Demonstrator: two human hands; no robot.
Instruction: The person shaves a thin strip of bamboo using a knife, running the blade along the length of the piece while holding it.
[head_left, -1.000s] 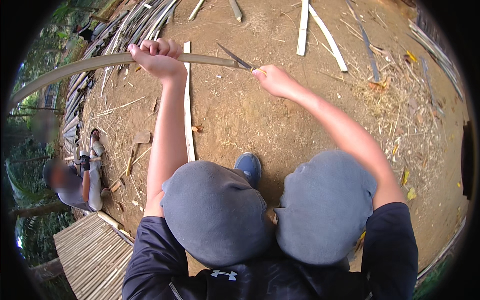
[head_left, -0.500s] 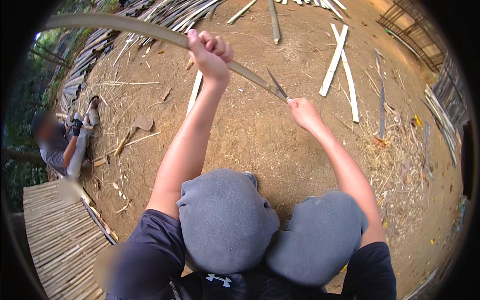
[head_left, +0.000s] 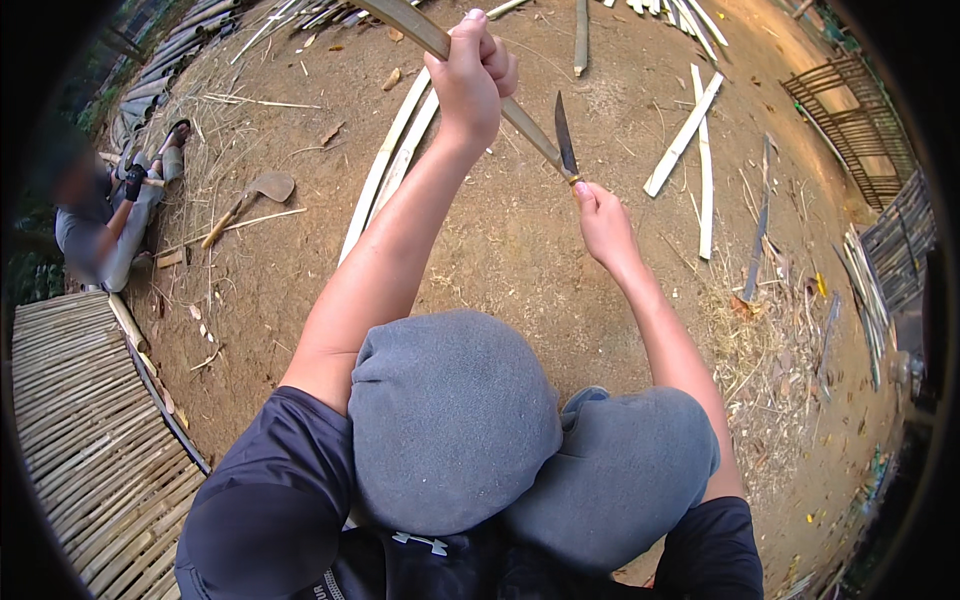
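My left hand (head_left: 474,85) is wrapped round a long bamboo strip (head_left: 408,22), held out ahead of me at a slant. The strip's upper part runs out of view at the top left. Its lower end comes down to my right hand (head_left: 605,222), where a knife (head_left: 565,138) meets it. That right hand is closed on the knife's handle, which is mostly hidden in the fingers. The dark, pointed blade stands up beside the strip's end. Whether the blade cuts into the strip I cannot tell.
Pale split bamboo strips (head_left: 683,137) lie on the dirt ground ahead. At the left a person (head_left: 110,215) sits near a wide-bladed tool (head_left: 270,186). A bamboo slat platform (head_left: 85,400) stands at the lower left, a bamboo frame (head_left: 850,125) at the far right.
My view has shifted a little. The strip now slopes more steeply, and its far part has gone out of view. The knife blade points more upright, its flat side showing more.
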